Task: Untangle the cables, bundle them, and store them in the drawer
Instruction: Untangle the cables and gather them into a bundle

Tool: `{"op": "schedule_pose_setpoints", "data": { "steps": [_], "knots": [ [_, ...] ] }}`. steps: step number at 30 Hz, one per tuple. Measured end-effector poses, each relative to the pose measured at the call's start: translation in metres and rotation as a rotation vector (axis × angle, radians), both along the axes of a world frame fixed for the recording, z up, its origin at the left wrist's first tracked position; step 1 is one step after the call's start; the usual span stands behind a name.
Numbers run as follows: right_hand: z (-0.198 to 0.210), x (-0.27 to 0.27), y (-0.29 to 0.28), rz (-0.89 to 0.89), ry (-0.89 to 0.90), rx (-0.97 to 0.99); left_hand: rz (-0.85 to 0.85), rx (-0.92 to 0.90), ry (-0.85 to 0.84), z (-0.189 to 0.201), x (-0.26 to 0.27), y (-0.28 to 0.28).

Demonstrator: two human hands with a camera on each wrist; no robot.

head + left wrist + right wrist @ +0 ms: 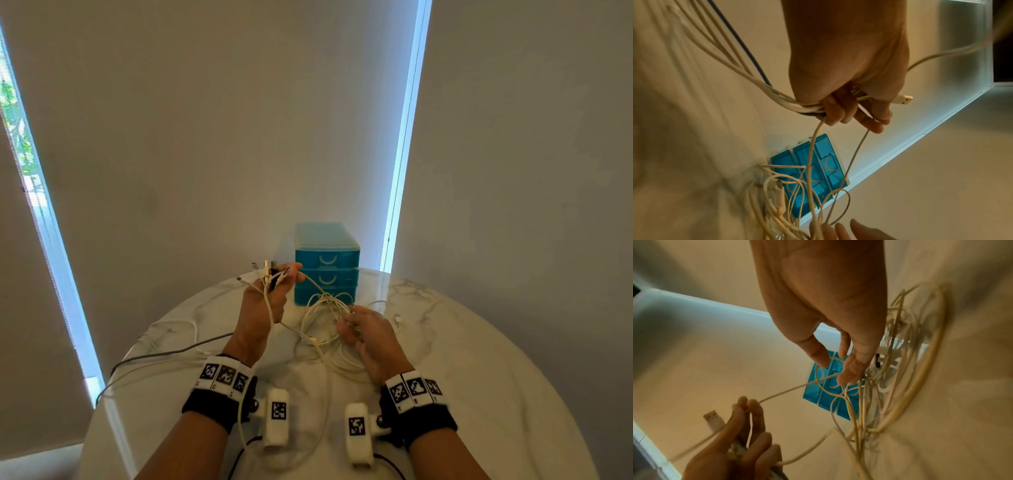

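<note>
Raised above the table, my left hand (278, 279) grips a bunch of cable ends, their plugs (266, 269) sticking up past the fingers. In the left wrist view the fist (840, 110) clamps several white cables and one dark cable, with a USB plug (904, 99) poking out. Strands run from it down to a white cable tangle (325, 317) on the table. My right hand (349, 323) hovers over that tangle, thumb and straight fingers (851, 369) reaching into a loop without clasping it. Behind stands the blue three-drawer unit (327, 263), all drawers closed.
The round marble table (479, 359) meets the wall just behind the drawer unit. A dark cable (164, 353) and white cables trail over the table's left edge. A loose white connector (398, 318) lies right of the tangle. Window blinds hang behind.
</note>
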State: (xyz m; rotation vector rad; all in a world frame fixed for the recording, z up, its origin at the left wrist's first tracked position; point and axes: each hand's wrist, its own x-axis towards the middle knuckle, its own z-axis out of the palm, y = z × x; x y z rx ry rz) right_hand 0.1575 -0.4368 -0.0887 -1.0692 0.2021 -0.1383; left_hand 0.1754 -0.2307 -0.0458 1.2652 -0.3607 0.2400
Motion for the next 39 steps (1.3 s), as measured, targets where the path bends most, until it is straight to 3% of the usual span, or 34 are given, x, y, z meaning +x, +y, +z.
{"op": "schedule_pose_setpoints", "data": {
  "steps": [2,5,8,12,15,19,21,25,27,30,33,36,39],
  "knots": [
    [0.005,-0.004,0.006,-0.031,-0.034,-0.182,-0.024,0.014,-0.017,0.000,0.000,-0.002],
    [0.013,-0.011,0.012,-0.220,-0.110,-0.517,-0.079,0.079,-0.038,0.001,-0.004,-0.003],
    [0.020,-0.015,0.012,-0.327,-0.184,-0.626,-0.099,0.132,-0.049,0.002,-0.009,-0.003],
    [0.020,-0.015,0.006,-0.161,-0.105,-0.571,-0.096,0.079,-0.052,0.003,-0.008,-0.002],
    [0.007,-0.011,-0.003,-0.098,-0.018,-0.667,-0.061,-0.016,-0.036,0.004,-0.004,0.001],
    [0.014,-0.010,-0.014,-0.020,-0.068,-0.751,-0.082,-0.122,-0.003,0.006,-0.003,0.007],
    [0.025,-0.004,-0.011,0.053,-0.119,-0.884,-0.099,-0.098,-0.007,0.006,-0.006,0.004],
    [0.068,0.003,0.002,0.132,-0.174,-1.360,-0.173,-0.077,-0.019,0.007,-0.009,0.001],
    [0.103,0.002,-0.006,-0.005,-0.234,-1.293,-0.184,-0.060,-0.028,0.009,-0.008,0.005],
    [0.143,0.002,-0.018,-0.228,-0.415,-0.926,-0.134,0.007,0.030,0.002,-0.001,0.009],
    [0.167,-0.003,-0.013,-0.172,-0.465,-0.885,-0.102,0.101,0.161,-0.007,0.003,0.004],
    [0.189,-0.011,-0.010,-0.272,-0.570,-0.827,-0.135,0.196,0.197,-0.013,0.006,-0.002],
    [0.203,-0.015,0.000,-0.065,-0.593,-0.891,-0.143,0.232,0.228,-0.018,0.010,-0.002]
  ]
}}
